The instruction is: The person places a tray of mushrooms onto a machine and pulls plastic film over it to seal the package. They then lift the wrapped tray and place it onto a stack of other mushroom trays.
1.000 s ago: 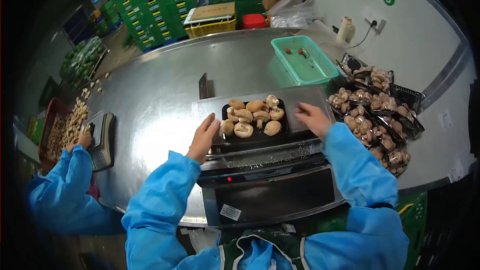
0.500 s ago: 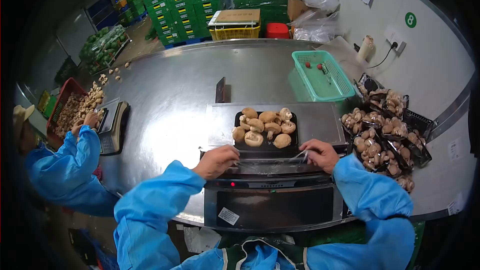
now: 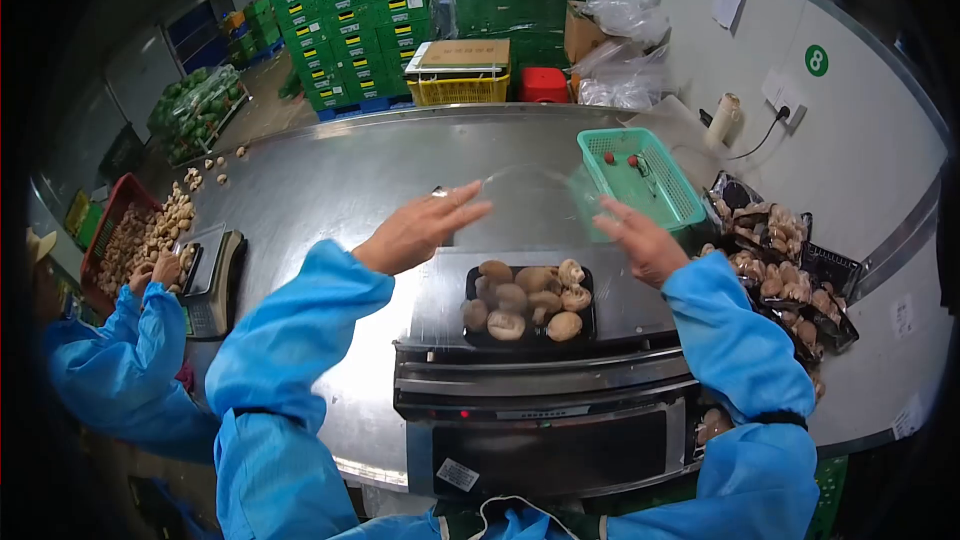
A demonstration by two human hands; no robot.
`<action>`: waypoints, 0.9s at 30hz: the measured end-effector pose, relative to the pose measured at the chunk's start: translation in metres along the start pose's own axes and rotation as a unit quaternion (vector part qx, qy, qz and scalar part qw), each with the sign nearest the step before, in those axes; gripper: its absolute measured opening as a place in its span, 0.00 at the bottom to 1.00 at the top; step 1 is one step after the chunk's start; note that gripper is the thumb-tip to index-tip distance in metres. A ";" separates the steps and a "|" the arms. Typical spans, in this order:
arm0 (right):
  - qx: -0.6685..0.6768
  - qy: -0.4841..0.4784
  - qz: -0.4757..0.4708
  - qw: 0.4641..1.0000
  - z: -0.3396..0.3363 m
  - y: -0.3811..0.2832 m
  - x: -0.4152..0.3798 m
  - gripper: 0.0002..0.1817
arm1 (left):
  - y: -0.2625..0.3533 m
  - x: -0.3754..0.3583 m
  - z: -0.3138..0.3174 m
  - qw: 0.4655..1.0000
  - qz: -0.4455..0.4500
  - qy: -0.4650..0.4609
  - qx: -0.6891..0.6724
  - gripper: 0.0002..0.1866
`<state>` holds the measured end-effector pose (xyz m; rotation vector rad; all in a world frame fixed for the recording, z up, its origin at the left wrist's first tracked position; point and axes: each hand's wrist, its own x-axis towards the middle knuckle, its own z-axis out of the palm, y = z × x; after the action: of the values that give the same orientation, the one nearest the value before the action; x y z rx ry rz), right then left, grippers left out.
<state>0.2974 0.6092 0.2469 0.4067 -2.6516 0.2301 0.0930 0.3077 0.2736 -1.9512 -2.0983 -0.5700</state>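
Observation:
A black tray (image 3: pixel 531 334) of brown mushrooms (image 3: pixel 512 297) lies on the metal plate of the wrapping machine (image 3: pixel 545 380). Above and beyond its far edge I hold up a sheet of clear plastic film (image 3: pixel 584 198), faint and partly blurred. My left hand (image 3: pixel 425 225) grips the film's left side, thumb and fingers drawn together. On the other side my right hand (image 3: pixel 643 240) pinches the right edge of the sheet. Neither hand touches the mushrooms.
A green basket (image 3: pixel 655 175) with small red items stands behind my right hand. Wrapped mushroom packs (image 3: pixel 790 280) are piled at the right by the wall. At left, a co-worker (image 3: pixel 130 360) handles mushrooms at a scale (image 3: pixel 215 285) beside a red crate (image 3: pixel 105 230).
Both hands have risen from the machine's front edge and moved forward past the tray, carrying the film up and away from me. The view has tilted slightly.

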 end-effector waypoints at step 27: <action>0.693 -0.109 0.612 0.365 0.060 -0.201 -0.224 0.10 | 0.252 -0.223 0.124 0.199 -0.660 0.078 -0.720 0.13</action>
<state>0.5293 0.4611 0.1113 -1.3170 -1.4465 2.8974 0.3760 0.1692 0.1026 -0.6576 1.0331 1.6171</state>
